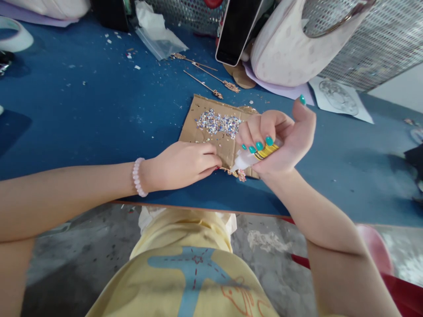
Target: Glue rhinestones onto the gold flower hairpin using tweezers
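Observation:
My right hand [280,136] is wrapped around a white squeeze bottle [244,159] with a yellow label. It looks like a glue bottle, and its narrow tip points down-left at a gold-and-pink ornamental hair stick [240,175]. With closed fingertips, my left hand [187,165] pinches the near end of that hair stick; its stem is hidden under the hand. Both hands are over the near edge of a brown cardboard piece [191,121]. A scattered pile of shiny bluish-white rhinestones [218,122] lies on the cardboard, just beyond the fingers.
Several similar hair sticks [216,93] lie behind the cardboard on the blue table [82,110]. Farther back are a clear plastic bag [161,42], a leaning phone [236,33], a pale handbag [284,53] and a printed paper [342,99]. A tape roll [21,39] sits far left.

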### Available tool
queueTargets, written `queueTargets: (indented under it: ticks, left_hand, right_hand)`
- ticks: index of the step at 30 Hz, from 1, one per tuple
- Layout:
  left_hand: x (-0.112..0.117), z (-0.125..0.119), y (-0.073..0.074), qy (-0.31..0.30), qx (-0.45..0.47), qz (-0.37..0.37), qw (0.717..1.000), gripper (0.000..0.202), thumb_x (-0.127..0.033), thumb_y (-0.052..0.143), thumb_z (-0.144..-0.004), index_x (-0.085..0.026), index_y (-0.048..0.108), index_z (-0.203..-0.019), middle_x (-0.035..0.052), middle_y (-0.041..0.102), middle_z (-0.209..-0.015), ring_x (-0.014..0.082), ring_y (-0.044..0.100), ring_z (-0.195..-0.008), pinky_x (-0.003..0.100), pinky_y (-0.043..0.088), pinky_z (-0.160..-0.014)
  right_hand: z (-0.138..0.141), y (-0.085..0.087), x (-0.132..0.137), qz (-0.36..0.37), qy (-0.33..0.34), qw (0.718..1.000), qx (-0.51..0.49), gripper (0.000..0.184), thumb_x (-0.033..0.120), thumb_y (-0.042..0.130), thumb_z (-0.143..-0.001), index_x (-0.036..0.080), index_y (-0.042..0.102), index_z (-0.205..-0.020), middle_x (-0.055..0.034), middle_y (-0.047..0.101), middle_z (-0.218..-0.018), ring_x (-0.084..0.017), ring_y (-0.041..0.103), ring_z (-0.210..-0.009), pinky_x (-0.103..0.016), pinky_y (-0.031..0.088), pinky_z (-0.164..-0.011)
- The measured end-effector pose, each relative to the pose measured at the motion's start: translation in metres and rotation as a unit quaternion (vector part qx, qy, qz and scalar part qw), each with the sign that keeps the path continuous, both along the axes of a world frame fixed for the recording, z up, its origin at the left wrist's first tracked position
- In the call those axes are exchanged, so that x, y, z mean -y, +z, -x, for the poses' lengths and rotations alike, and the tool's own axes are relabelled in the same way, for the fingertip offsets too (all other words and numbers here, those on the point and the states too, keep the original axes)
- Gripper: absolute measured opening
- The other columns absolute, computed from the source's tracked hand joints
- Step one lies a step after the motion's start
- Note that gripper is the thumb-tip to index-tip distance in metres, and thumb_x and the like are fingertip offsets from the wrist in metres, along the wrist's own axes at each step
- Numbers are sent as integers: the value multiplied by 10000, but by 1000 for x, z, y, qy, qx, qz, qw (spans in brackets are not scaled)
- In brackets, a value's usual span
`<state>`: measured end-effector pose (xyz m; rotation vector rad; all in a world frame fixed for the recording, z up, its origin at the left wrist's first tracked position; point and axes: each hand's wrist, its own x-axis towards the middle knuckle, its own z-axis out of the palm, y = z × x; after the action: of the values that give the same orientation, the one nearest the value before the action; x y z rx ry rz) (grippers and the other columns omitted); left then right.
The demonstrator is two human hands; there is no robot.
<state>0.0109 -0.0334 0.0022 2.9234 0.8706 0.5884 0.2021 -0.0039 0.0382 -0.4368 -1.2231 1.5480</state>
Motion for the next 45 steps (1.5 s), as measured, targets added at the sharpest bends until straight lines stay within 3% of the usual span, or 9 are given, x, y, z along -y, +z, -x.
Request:
queueTargets:
  ticks: [5, 19, 27, 34, 39, 45]
  left_hand:
    - [0, 0, -2, 0, 1, -5, 1000, 208, -262, 512, -969, -205, 709, -1008, 18, 709, -981, 169, 693, -782, 266, 467, -585]
    - [-2, 2, -3, -1, 17, 1, 1000, 208, -247, 498, -972, -199, 696, -1019, 15, 707, -1013, 172, 695, -799, 278, 490, -614]
    - [-4, 1, -3, 10, 25, 28, 999, 215, -240, 480, -977, -198, 686, -1023, 13, 697, -1035, 164, 687, -810, 275, 488, -638]
    - [-7, 2, -2, 37, 38, 58, 997, 198, -242, 499, -968, -204, 687, -1019, 6, 690, -1042, 154, 676, -809, 269, 490, -657]
    - [-11, 4, -5, 51, 58, 73, 994, 190, -240, 515, -958, -187, 685, -1024, 24, 673, -996, 167, 674, -833, 280, 514, -726]
    - [-15, 6, -7, 56, 92, 107, 988, 177, -216, 529, -941, -173, 680, -1024, 32, 663, -990, 161, 657, -863, 283, 516, -790]
  right_hand:
    - [5, 3, 6, 6, -46, 999, 8, 717, 726, 379, -872, 208, 423, -379, 24, 307, -379, -109, 319, -372, -283, 231, -444]
    - [6, 4, 8, 18, -82, 996, 19, 675, 701, 409, -864, 213, 375, -398, 21, 295, -414, -117, 304, -408, -287, 242, -458]
    - [4, 5, 7, 20, -137, 990, 8, 462, 486, 473, -846, 213, 415, -478, 19, 329, -514, -127, 373, -500, -290, 349, -520]
    - [2, 5, 3, 17, -147, 989, -6, 293, 367, 565, -753, 207, 444, -539, 26, 339, -576, -115, 353, -536, -275, 349, -512]
    - [0, 1, 0, 28, -155, 987, 15, 244, 304, 652, -715, 227, 441, -619, 39, 380, -633, -115, 418, -588, -263, 416, -536]
    - [-6, -6, -6, 33, -158, 986, 45, 305, 249, 739, -677, 247, 436, -713, 51, 473, -727, -121, 548, -728, -290, 526, -709]
